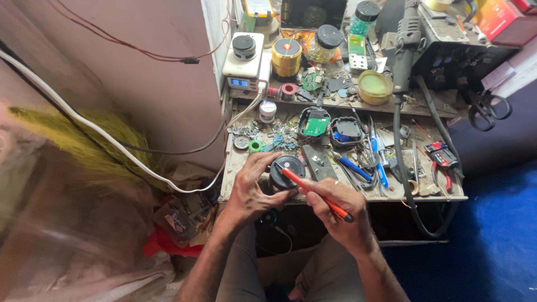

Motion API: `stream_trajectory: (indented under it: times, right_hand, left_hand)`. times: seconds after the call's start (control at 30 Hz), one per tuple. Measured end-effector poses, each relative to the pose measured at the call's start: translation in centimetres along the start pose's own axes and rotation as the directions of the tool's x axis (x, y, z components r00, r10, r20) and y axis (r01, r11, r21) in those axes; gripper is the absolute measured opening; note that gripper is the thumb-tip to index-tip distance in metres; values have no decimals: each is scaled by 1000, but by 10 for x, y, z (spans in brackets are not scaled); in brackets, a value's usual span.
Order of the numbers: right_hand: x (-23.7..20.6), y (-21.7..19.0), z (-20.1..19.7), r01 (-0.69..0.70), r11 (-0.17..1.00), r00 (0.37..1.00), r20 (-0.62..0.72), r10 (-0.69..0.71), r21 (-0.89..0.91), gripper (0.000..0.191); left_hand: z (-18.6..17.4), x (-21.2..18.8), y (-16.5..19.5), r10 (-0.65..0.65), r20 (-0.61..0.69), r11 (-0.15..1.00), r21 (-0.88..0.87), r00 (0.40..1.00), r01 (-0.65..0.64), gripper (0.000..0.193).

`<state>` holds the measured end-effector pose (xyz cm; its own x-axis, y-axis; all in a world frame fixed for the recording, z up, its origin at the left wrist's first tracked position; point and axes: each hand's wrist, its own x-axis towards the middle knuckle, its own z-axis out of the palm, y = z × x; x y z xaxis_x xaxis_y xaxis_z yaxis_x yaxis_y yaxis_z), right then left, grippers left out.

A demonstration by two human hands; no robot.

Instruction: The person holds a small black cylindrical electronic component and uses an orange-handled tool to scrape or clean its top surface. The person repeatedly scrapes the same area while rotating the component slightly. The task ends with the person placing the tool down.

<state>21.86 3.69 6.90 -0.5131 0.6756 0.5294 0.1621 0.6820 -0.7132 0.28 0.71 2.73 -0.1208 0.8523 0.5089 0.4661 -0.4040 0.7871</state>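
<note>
While the left hand (253,187) grips a round black speaker (286,172) at the bench's front edge, the right hand (335,204) pinches a red screwdriver (313,193), tip on the speaker's top.

Looks like prying or unscrewing the casing; the next move likely needs a steady tip and a firm left grip. At 12 o'clock lie a green board (316,124) and an open black shell (348,130); at 2 o'clock blue pliers (354,166) and red cutters (442,159). Loose bits crowd the bench (235,168), and a black cable (400,168) hangs over its front edge at 3 o'clock.
</note>
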Motion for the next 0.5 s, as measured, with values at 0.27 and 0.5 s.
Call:
stream_trajectory:
  times: [0.27, 0.5]
  right_hand:
    - [3, -5, 1, 31, 992, 998, -52, -37, -121, 23]
    - [2, -9, 1, 82, 987, 997, 0, -83, -135, 22]
  left_hand:
    - [0, -1, 2, 1, -4, 1000, 2, 1000, -1, 73]
    - [-1, 0, 3, 13, 0, 1000, 13, 1000, -13, 74]
